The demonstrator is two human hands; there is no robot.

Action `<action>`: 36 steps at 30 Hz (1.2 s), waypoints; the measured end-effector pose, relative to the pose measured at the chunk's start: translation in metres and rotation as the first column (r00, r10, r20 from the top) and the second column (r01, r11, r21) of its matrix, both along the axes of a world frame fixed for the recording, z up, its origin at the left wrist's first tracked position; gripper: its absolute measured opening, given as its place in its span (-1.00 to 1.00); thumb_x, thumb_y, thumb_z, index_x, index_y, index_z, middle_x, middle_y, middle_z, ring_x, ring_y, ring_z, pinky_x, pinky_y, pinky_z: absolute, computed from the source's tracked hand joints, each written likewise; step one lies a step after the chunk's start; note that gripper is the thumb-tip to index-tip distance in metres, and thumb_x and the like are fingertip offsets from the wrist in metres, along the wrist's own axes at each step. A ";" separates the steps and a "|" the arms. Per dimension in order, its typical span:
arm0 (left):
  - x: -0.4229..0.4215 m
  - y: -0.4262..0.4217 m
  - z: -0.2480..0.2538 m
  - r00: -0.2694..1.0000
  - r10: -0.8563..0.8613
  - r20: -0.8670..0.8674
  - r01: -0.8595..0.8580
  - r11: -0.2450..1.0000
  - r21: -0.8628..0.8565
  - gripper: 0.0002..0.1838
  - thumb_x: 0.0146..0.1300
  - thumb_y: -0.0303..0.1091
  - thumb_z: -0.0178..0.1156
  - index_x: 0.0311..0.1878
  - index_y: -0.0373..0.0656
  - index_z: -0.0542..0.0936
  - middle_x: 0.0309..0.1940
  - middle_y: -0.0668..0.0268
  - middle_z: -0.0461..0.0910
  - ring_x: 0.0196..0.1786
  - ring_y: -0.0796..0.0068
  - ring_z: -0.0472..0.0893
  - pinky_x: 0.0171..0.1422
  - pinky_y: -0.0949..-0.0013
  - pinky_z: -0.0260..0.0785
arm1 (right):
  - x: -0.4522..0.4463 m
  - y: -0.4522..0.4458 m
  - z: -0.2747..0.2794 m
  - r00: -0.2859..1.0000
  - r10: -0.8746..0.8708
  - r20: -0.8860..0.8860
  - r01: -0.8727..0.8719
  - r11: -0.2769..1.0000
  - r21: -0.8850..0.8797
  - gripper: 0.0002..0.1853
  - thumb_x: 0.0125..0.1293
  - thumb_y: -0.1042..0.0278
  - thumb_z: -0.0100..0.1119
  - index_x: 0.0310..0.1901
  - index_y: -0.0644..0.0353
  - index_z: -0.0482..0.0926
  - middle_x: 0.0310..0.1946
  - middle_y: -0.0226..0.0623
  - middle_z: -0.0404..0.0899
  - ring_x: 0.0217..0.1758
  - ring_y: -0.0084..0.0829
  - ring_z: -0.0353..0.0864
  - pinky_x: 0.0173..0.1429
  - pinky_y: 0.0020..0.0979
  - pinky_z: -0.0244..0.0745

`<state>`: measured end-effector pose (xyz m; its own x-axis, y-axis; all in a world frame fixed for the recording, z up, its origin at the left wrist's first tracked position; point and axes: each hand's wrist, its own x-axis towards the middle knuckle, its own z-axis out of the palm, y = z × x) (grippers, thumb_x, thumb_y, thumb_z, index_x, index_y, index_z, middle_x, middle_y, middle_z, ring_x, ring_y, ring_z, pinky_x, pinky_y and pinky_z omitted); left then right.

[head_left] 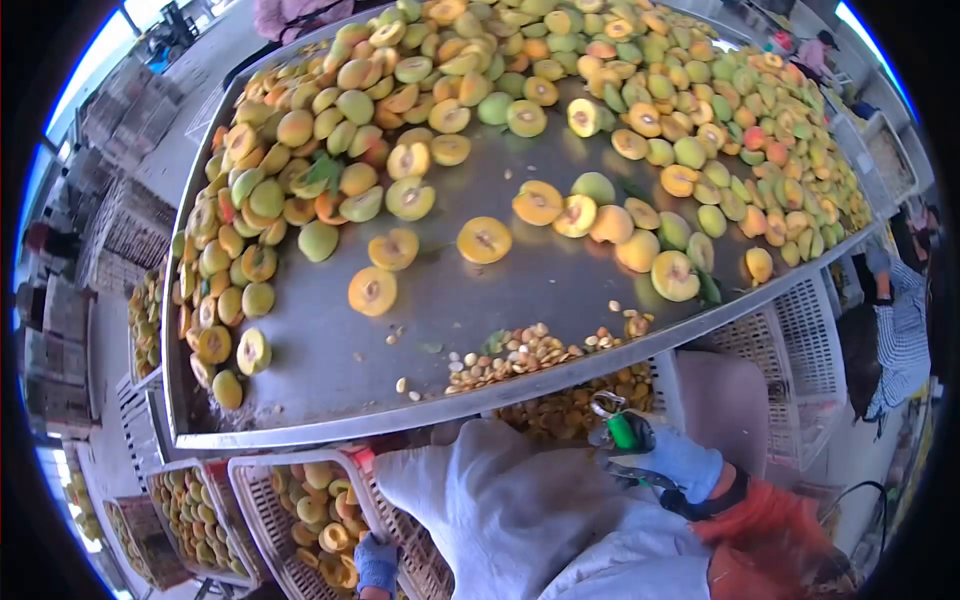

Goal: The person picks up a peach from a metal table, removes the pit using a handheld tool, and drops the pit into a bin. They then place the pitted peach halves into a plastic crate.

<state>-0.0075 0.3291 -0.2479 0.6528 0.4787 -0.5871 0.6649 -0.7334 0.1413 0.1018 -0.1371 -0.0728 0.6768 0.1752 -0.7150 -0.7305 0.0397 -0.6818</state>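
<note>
My right hand (655,458), in a blue and dark glove, is closed round the green handle (622,431) of a small tool with a metal loop at its tip, just below the table's front edge. At the lower left my left hand (377,562), in a blue glove, is at the rim of a crate (245,490) holding halved fruit (333,538); its fingers are partly hidden. Halved and whole yellow-green fruit (484,240) lies on the metal table (330,350). A heap of pits (520,355) sits by its front edge.
More crates of fruit (195,515) stand at the lower left. White crates (800,350) and a pink chair back (720,400) are at the right. Another person in a striped sleeve (900,340) is at the far right. A raised metal rim (420,412) edges the table.
</note>
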 end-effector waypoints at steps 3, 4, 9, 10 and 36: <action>0.014 0.019 0.050 0.998 -0.068 -0.012 0.066 0.992 -0.107 -0.71 0.03 -0.25 0.28 -0.22 -0.21 0.57 -0.34 0.08 0.60 -0.24 0.16 0.59 -0.12 0.22 0.44 | 0.008 0.005 0.001 0.995 0.087 0.047 -0.085 0.996 -0.041 -0.56 0.18 0.49 0.24 0.10 0.22 0.37 -0.12 -0.36 0.55 -0.26 -0.58 0.57 -0.29 -0.55 0.55; 0.009 0.031 0.055 0.994 -0.019 -0.108 -0.006 0.973 -0.229 -0.72 0.14 -0.37 0.23 -0.08 -0.24 0.56 -0.16 0.10 0.58 -0.10 0.28 0.54 0.01 0.33 0.41 | 0.007 0.009 -0.001 0.995 0.082 0.056 -0.080 0.996 -0.041 -0.56 0.18 0.49 0.24 0.10 0.22 0.37 -0.13 -0.36 0.55 -0.27 -0.60 0.56 -0.29 -0.54 0.56; 0.014 -0.037 0.037 0.981 -0.195 0.011 0.196 0.981 -0.010 -0.58 0.01 -0.01 0.25 -0.24 -0.19 0.55 -0.33 -0.02 0.61 -0.20 -0.03 0.60 -0.11 0.08 0.44 | -0.015 0.010 -0.014 1.000 -0.003 0.000 0.003 1.000 -0.017 -0.57 0.15 0.55 0.24 0.07 0.21 0.38 -0.21 -0.35 0.53 -0.31 -0.58 0.56 -0.32 -0.50 0.57; 0.004 -0.047 0.023 0.997 -0.071 0.043 0.073 0.996 -0.051 -0.52 0.02 0.01 0.24 -0.12 -0.18 0.51 -0.27 -0.05 0.59 -0.12 -0.06 0.56 -0.04 0.08 0.41 | -0.024 0.015 -0.013 1.000 -0.019 0.015 0.020 0.998 -0.055 -0.60 0.14 0.56 0.19 0.05 0.23 0.39 -0.29 -0.33 0.52 -0.43 -0.52 0.56 -0.39 -0.48 0.56; -0.295 0.069 -0.003 -0.492 0.870 -0.031 -0.348 -0.230 -0.909 -0.84 0.13 -0.35 0.15 -0.29 -0.21 0.45 -0.53 0.24 0.47 -0.58 0.35 0.43 -0.50 0.31 0.33 | -0.122 0.034 0.058 0.948 0.078 0.309 0.001 0.969 -0.248 -0.65 0.09 0.35 0.25 -0.09 0.20 0.42 -0.52 -0.39 0.44 -0.65 -0.52 0.44 -0.61 -0.50 0.40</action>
